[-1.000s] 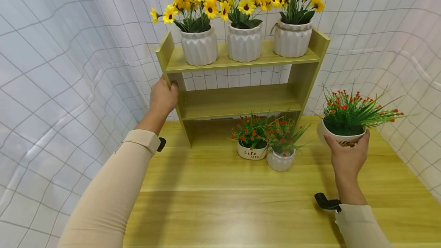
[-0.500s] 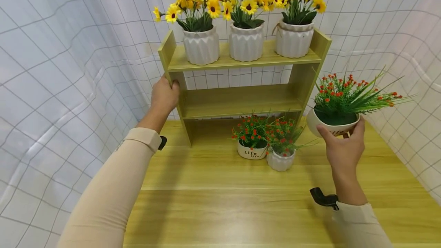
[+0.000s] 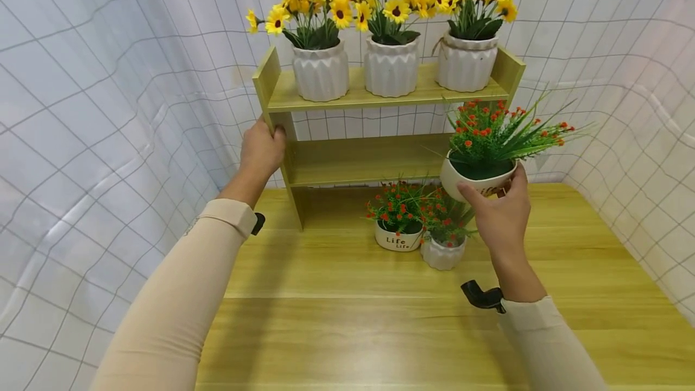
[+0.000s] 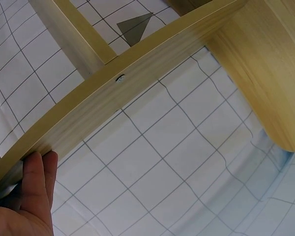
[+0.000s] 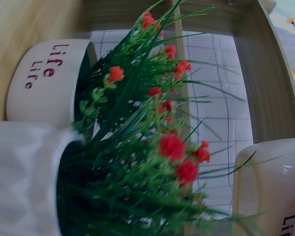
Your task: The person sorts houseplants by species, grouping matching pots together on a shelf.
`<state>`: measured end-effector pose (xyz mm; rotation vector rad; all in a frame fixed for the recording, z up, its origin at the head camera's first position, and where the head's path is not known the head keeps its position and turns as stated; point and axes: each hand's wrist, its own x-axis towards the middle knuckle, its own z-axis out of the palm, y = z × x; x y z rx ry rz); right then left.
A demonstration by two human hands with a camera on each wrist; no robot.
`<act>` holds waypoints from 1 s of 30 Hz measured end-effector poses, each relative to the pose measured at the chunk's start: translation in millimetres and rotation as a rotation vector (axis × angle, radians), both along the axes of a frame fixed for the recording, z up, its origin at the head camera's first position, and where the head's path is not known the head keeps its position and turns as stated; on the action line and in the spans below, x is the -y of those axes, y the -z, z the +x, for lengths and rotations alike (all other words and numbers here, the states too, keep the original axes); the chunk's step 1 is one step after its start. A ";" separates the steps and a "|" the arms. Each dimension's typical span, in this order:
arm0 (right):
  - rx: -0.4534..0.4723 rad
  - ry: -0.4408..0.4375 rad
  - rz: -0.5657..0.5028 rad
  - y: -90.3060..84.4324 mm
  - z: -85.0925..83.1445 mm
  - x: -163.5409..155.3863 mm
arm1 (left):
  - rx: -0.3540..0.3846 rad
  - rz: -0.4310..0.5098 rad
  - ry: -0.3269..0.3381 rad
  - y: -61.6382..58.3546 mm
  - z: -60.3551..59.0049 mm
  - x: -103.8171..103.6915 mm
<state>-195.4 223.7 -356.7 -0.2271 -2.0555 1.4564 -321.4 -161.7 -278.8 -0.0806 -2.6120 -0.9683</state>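
Wooden shelf (image 3: 380, 158) stands at the back of the table (image 3: 380, 330), and the left hand (image 3: 262, 151) grips its left upright, fingers curled round the front edge; the left wrist view shows the fingertips (image 4: 39, 169) pressed to the wood. The right hand (image 3: 502, 216) holds a red-flower pot (image 3: 475, 177) from below and behind, thumb and fingers wrapped about its round white body. That pot hangs in the air just in front of the shelf's right upright, level with the middle board, and rests on nothing.

By the look of it the work is partly done. Three sunflower pots (image 3: 391, 65) fill the top board from side to side. The middle board is bare. Two more red-flower pots, a "Life" pot (image 3: 398, 237) and a ribbed pot (image 3: 442, 252), sit touching on the table in front of the shelf's lowest bay, so I judge one pot is in transit and two are left.

Room is mixed. The middle bay is wide and open, but low: the top board sits close above, and the held pot's long grassy sprays (image 3: 521, 131) reach up and right, past the upright. The grid curtain (image 3: 108, 107) hangs close behind and on both sides.
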 end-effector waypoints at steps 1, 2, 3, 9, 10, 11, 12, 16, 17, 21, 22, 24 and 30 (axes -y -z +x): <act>0.015 -0.006 0.004 -2.4 -2.0 2.6 | 0.000 0.001 0.001 -0.1 -0.1 -0.2; 0.026 -0.014 0.002 -4.9 -4.2 4.9 | 0.000 0.001 0.003 -0.3 -0.1 -0.4; 0.035 -0.023 -0.001 -7.3 -6.6 7.1 | 0.000 0.001 0.003 -0.2 -0.5 -0.4; 0.048 -0.098 -0.042 -21.3 -22.2 17.2 | 0.009 -0.010 -0.002 -1.6 -1.6 -0.3; 0.053 -0.106 -0.047 -22.8 -24.7 18.8 | 0.012 -0.013 -0.003 -1.9 -1.8 -0.3; 0.057 -0.114 -0.053 -23.8 -27.4 20.4 | 0.015 -0.015 -0.004 -2.2 -2.0 -0.2; 0.061 -0.120 -0.058 -24.3 -30.1 22.1 | 0.017 -0.017 -0.005 -2.4 -2.2 -0.3; 0.073 -0.132 -0.081 -22.9 -39.1 29.1 | 0.017 -0.019 -0.002 -2.4 -3.2 -0.1; 0.074 -0.135 -0.087 -22.0 -41.1 30.7 | 0.016 -0.019 -0.002 -2.3 -3.1 -0.1; 0.073 -0.143 -0.099 -18.4 -48.2 36.1 | 0.011 -0.019 -0.001 -2.0 -2.7 -0.1; 0.070 -0.145 -0.101 -17.6 -49.8 36.9 | 0.011 -0.019 -0.001 -2.0 -2.4 -0.2; 0.082 -0.138 -0.095 -16.2 -52.2 38.2 | 0.012 -0.018 -0.001 -1.8 -1.9 -0.2; 0.179 -0.116 -0.056 -11.4 -58.5 38.8 | 0.010 -0.012 -0.004 -1.1 -1.7 -0.5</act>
